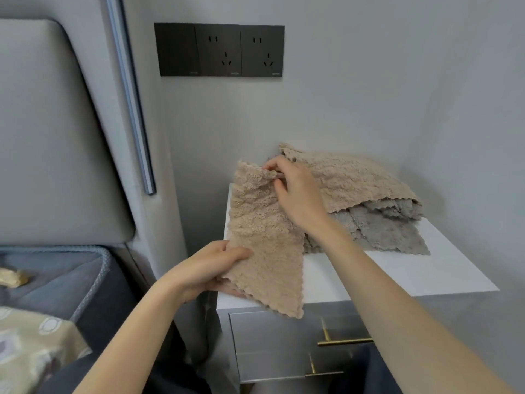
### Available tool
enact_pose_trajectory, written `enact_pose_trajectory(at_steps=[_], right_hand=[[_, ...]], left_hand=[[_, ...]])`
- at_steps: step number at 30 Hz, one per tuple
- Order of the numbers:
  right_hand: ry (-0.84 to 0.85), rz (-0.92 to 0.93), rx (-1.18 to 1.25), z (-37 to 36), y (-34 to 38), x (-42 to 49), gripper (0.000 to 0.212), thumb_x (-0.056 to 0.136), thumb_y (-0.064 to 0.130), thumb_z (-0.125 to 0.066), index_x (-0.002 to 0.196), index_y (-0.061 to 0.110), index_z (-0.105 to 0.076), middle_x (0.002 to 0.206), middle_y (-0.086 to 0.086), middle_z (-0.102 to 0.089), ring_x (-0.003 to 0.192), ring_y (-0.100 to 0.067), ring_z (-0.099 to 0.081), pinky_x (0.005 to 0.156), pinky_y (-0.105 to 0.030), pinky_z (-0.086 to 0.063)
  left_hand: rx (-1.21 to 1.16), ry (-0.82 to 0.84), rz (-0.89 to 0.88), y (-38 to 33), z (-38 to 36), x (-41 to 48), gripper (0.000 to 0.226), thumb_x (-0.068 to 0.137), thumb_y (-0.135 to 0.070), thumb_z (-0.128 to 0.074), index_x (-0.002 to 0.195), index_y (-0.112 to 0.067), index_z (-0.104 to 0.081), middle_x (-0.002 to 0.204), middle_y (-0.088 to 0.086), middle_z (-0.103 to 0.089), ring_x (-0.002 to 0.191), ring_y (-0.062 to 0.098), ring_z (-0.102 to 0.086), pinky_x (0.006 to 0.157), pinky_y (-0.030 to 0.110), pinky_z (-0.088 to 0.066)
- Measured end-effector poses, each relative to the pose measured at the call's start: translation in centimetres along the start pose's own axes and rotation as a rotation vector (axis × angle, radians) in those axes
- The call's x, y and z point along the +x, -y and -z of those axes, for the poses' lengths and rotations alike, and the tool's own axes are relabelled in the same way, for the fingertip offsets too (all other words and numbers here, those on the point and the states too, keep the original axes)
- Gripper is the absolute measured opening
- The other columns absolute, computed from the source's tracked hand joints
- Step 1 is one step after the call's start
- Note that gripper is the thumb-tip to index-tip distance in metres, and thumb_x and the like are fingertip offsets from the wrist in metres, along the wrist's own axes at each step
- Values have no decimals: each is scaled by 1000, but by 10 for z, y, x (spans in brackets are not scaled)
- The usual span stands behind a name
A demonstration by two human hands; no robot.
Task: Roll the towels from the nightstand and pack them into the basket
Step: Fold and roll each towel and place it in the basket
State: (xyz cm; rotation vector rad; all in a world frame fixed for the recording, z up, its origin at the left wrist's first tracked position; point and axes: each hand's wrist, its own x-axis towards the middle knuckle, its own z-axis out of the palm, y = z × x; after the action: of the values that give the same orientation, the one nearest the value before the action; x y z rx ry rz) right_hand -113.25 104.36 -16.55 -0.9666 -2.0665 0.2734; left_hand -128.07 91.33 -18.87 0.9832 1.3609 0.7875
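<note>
Towel (264, 240), beige and fleecy, is held up between both hands over the front left corner of the nightstand (397, 277). The left hand (210, 268) grips its lower left edge, with the thumb lying across the front of the cloth and the fingers curled underneath. The right hand (295, 191) pinches the upper edge between thumb and fingertips, and the cloth bunches there. The towel slopes from the right hand down toward the left hand, and its lowest corner hangs past the nightstand's front edge, in front of the top drawer (272, 331). Just behind the right wrist lies the pile (369, 194) of other towels, on the back part of the white top and close to the wall. A beige one is draped over the pile, with grey ones (377, 231) spread beneath it toward the front. The drawer fronts are silver-grey, and two brass handles (345, 341) show, one above the other. On the wall above the nightstand is a black socket panel (220, 49) with three plates. To its left a metal strip (130, 95) runs down the wall beside a padded grey headboard (51, 132). Below the headboard is a dark mattress (65, 280) with corded edging. A small tan object (11, 277) lies on it, too blurred to tell what it is. A patterned cloth (28, 345) is at the lower left.
</note>
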Motion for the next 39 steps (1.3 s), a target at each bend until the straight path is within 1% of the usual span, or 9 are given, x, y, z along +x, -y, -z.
enact_pose_trajectory(at_steps=[7,11,15,18,23,28,32,36,39], right_hand=[[12,80,-22,-15,-7,5,42,88,-6,-52,117,23,-61,123,6,-59,122,-8,-44,98,-17,-31],[113,15,23,-3,-9,-11,40,87,-6,-54,102,28,-67,116,10,-63,118,-7,-46,91,-5,-26],[307,-54,108,19,-1,-36,35,86,1,-63,87,35,-68,98,22,-66,96,2,-57,92,-26,-46],[504,-52,116,35,7,-58,27,84,10,-67,83,36,-69,88,24,-66,86,3,-58,79,-16,-47],[633,-13,127,45,14,-90,7,79,27,-72,85,29,-70,86,20,-68,86,-1,-61,80,-25,-49],[709,179,-169,44,5,-121,41,65,51,-76,97,36,-55,97,27,-44,96,6,-40,78,-16,-39],[643,250,-237,42,4,-129,27,77,34,-73,95,29,-53,99,19,-46,95,1,-39,73,-22,-41],[655,122,-117,51,3,-126,13,84,37,-67,87,28,-58,93,17,-53,90,-2,-50,80,-33,-46],[670,56,-13,55,2,-125,11,84,37,-68,80,28,-61,89,16,-59,90,-4,-55,83,-36,-47]], left_hand=[[-88,7,56,9,-4,1,24,97,-24,-51,110,-8,-63,97,8,-74,89,25,-71,64,28,-59],[-28,-6,34,15,-4,0,23,96,-25,-52,110,-10,-62,94,5,-75,86,22,-72,62,26,-58],[22,-9,42,17,-5,-3,31,95,-26,-54,110,0,-61,81,10,-74,72,20,-73,53,20,-55],[93,-105,21,18,-4,-4,45,90,-30,-62,117,3,-47,75,13,-73,60,17,-70,50,21,-54],[382,-284,-91,28,0,-3,59,82,-36,-69,113,-21,-21,82,7,-65,53,14,-63,49,27,-54],[854,-280,-302,38,6,-13,51,81,-59,-58,112,-36,-24,65,-1,-57,48,8,-50,53,24,-46],[1112,-285,-383,42,6,-21,42,85,-62,-49,116,-38,-33,58,-8,-43,53,6,-44,54,24,-37],[1210,-260,-377,42,12,-21,57,73,-75,-49,118,-43,-39,92,-14,-42,77,3,-45,64,20,-40],[1251,-208,-452,45,16,-22,74,59,-77,-63,119,-42,-40,100,-10,-31,91,6,-34,69,18,-41]])
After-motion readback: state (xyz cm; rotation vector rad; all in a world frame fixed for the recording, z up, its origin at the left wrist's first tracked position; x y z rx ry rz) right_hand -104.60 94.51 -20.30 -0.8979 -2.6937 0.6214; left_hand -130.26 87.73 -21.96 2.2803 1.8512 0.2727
